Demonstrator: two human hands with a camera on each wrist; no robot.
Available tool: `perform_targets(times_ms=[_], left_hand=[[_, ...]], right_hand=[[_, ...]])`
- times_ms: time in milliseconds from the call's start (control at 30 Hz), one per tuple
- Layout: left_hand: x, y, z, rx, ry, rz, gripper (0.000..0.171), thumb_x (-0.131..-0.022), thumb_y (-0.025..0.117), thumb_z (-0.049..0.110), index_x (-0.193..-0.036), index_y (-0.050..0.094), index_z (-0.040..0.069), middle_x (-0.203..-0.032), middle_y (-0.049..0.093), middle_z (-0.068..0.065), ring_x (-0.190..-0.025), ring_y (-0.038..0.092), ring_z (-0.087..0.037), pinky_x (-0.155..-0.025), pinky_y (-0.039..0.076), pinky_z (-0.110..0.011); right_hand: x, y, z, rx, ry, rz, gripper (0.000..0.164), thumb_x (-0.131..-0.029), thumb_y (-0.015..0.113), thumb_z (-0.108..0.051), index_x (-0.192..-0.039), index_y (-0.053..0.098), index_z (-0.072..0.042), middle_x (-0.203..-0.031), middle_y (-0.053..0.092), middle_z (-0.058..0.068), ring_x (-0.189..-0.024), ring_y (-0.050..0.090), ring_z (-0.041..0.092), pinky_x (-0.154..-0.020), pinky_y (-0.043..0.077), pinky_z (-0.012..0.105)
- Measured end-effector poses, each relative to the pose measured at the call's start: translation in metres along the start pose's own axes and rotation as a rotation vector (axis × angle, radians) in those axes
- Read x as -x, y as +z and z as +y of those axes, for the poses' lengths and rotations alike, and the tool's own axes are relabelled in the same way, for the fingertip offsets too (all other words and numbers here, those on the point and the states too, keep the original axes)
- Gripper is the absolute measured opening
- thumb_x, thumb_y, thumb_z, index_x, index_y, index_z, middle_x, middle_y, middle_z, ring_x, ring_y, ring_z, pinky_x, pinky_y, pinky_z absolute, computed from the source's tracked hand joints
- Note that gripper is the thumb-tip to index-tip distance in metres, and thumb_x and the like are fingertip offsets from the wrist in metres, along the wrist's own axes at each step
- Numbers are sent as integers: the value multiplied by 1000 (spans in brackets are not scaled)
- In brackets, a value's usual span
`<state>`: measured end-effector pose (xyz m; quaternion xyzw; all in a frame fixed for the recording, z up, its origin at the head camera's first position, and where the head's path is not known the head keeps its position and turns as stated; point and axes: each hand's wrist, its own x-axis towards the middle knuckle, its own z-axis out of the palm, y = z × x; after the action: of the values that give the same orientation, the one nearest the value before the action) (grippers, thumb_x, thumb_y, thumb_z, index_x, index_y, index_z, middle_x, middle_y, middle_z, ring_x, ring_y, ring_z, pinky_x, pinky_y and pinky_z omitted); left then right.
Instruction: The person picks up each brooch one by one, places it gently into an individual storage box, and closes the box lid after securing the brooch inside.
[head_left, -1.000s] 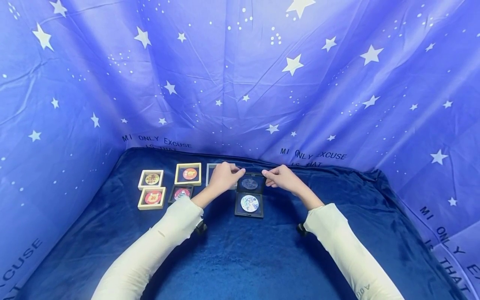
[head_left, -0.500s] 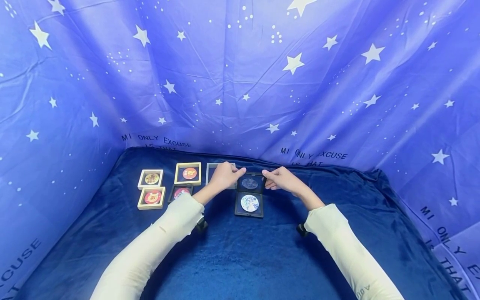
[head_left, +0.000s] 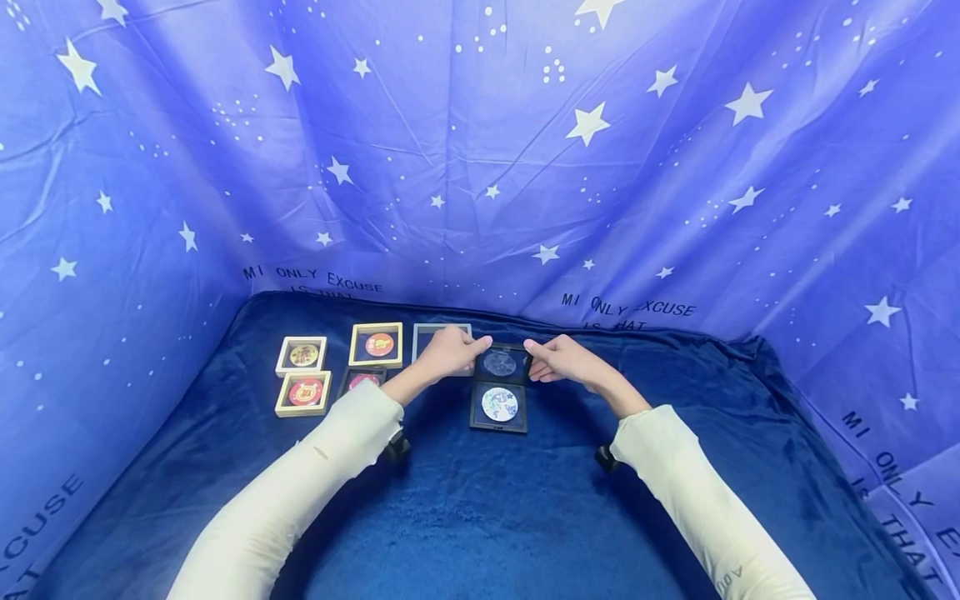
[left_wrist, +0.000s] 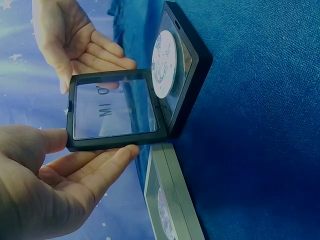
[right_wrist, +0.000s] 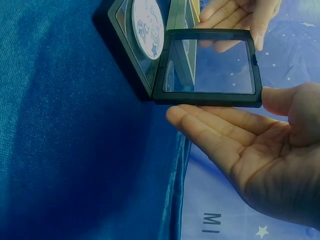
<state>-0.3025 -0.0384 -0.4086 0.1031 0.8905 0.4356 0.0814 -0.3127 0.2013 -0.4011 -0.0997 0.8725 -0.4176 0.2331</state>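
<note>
A black square display case (head_left: 498, 429) stands hinged open on the blue cloth, its base lying flat and its lid raised at an angle. On the base's clear film sits a round white badge with a pale printed figure (head_left: 499, 405). My left hand (head_left: 444, 352) holds the left side of the lid (left_wrist: 117, 141), thumb at the top corner and fingers along the side edge. At the opposite corner my right hand (head_left: 564, 358) does the same, its fingers (right_wrist: 215, 132) stretched beside the frame. Clear film fills the lid, and the backdrop shows through it.
A grey display frame (head_left: 420, 332) lies partly behind the left hand. Farther left are a cream frame (head_left: 302, 371), two yellowish frames (head_left: 302, 411) and a dark frame (head_left: 343, 387) partly hidden by the left sleeve. A starry purple curtain (head_left: 465, 150) borders the cloth at the back.
The head view has shifted very slightly, and the left sleeve covers a little more of the dark frame. Both hands stay at the lid's corners, and the lid's angle looks the same.
</note>
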Motion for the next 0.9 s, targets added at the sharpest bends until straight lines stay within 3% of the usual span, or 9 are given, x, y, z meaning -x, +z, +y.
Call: perform_targets(times_ms=[233,467,767,900], left_hand=[[-3,-2,-2,41,-26,-54,48,-104,57,39,-107,77,-4,-100,77,-21,-90,77,-28,-84,59,-37],[-4,-4,-1,63,-37,-68,47,-103,58,39,-113,75,-5,-106,76,-22,-91,77,-28,-84,60,-37],[-2,-3,2,22,-50,-49,48,-104,58,39,-101,78,-4,-94,78,-20,-90,77,-29,-83,59,-36],[1,-3,4,-5,-47,-35,50,-103,60,39,-82,78,-4,-81,77,-18,-75,75,-24,-71,54,-28]], right_hand=[[-1,1,-2,-12,13,-1,59,-111,39,-37,-126,62,16,-120,69,32,-116,68,41,-102,52,48],[-1,-1,-2,-8,19,-1,58,-111,40,-36,-121,65,15,-119,69,32,-116,68,41,-102,52,49],[0,-1,-2,-4,9,-8,59,-111,39,-36,-121,64,16,-117,69,33,-115,68,41,-100,53,49],[-1,0,0,-10,15,-7,58,-111,40,-36,-123,64,16,-118,69,32,-115,68,41,-101,53,48]])
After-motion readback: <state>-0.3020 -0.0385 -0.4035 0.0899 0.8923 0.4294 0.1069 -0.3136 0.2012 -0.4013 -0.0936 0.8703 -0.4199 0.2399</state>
